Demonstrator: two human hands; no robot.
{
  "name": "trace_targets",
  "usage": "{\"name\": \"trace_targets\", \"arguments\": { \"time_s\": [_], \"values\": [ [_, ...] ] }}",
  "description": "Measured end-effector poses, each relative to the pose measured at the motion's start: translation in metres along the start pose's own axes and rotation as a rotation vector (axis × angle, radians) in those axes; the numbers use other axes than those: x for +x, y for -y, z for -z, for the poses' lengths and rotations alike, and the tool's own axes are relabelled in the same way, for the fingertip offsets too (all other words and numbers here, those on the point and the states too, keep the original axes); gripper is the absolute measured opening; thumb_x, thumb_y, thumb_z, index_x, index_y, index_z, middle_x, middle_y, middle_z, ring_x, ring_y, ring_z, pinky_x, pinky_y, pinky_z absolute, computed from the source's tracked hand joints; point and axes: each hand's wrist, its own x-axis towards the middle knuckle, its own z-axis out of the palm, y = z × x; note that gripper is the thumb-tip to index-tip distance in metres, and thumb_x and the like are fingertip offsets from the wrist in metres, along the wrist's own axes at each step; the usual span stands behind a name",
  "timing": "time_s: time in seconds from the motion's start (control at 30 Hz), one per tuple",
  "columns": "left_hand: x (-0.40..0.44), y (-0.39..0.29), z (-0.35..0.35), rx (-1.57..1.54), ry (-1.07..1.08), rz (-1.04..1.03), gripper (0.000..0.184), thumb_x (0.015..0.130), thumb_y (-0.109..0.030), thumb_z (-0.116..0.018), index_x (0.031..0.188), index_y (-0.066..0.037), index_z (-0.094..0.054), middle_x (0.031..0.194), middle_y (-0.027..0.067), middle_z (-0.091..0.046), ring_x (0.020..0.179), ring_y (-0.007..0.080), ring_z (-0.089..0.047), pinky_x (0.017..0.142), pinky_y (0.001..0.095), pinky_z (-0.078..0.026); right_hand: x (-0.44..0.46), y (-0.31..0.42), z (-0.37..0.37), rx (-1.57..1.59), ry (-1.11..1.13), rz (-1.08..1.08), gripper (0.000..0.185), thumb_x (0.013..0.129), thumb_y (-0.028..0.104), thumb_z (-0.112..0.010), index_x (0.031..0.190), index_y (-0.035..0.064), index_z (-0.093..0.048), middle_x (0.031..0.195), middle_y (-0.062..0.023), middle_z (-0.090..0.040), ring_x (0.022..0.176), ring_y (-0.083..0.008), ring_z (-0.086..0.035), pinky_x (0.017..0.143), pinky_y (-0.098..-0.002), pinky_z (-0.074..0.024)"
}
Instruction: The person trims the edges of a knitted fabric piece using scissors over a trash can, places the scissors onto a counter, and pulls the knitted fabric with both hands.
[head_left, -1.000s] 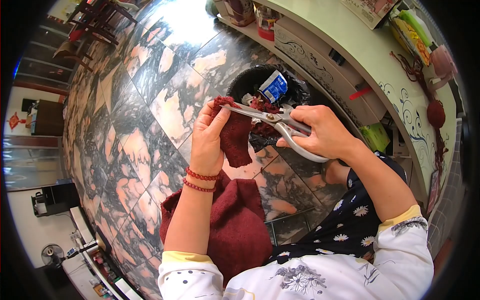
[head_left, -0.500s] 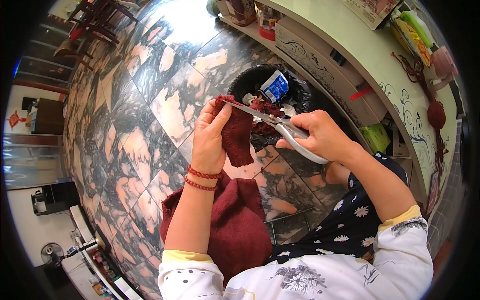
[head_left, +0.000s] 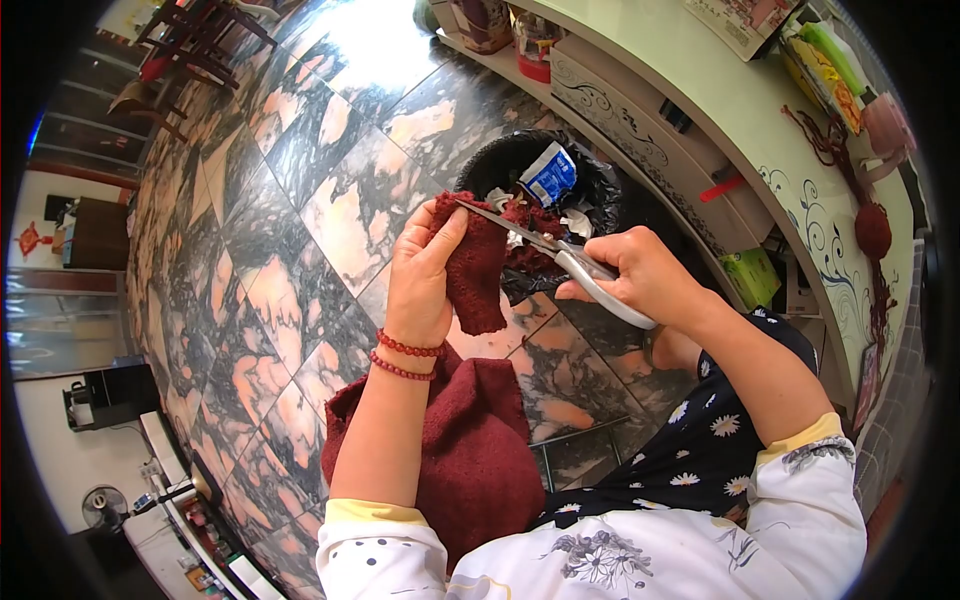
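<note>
My left hand (head_left: pixel 424 262) pinches the upper edge of a dark red knitted piece (head_left: pixel 476 275), which hangs down from the fingers. Red bead bracelets circle that wrist. In my right hand (head_left: pixel 640 275) is a pair of scissors (head_left: pixel 588 281) with light grey handles; the blades point left and lie at the knit's top edge, by my left thumb. More of the dark red knitted fabric (head_left: pixel 470 440) drapes over my lap below; whether it joins the held piece is hidden by my left arm.
Beyond my hands stands a bin lined with a black bag (head_left: pixel 490 160), holding red scraps, white bits and a blue packet (head_left: pixel 548 174). A pale curved cabinet (head_left: pixel 700 130) runs along the right, with a dark red yarn ball (head_left: pixel 873 231) on top. Marble tiles (head_left: pixel 300 220) cover the floor.
The scissors' blades have closed slightly, and their tips have shifted a little to the right. My left hand and the knit stay almost in place.
</note>
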Motion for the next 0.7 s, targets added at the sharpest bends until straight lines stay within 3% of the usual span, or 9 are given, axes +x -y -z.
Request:
{"name": "trace_targets", "arguments": {
  "time_s": [0.37,0.7],
  "values": [
    [-0.003,0.004,-0.015,0.015,0.048,0.053,0.021,0.100,-0.009,-0.057,0.120,-0.002,-0.061,0.112,0.0077,-0.070,0.099,0.0146,-0.068,0.088,0.0291,-0.055,-0.002,0.001,0.002,-0.052,-0.041,0.053,0.043,0.079,0.040,-0.083,0.078,0.0009,-0.065,0.058,-0.0081,-0.049,0.053,-0.0123,-0.041,0.051,-0.0310,-0.0356],
    [-0.002,0.003,-0.015,-0.008,0.072,0.070,0.023,0.100,-0.008,-0.056,0.122,-0.003,-0.059,0.114,0.0078,-0.069,0.100,0.0156,-0.068,0.089,0.0300,-0.055,-0.002,-0.002,0.002,0.123,0.096,-0.132,0.038,0.083,0.036,-0.082,0.078,0.0017,-0.066,0.057,-0.0001,-0.045,0.057,-0.0050,-0.037,0.050,-0.0272,-0.0317]
  ]
}}
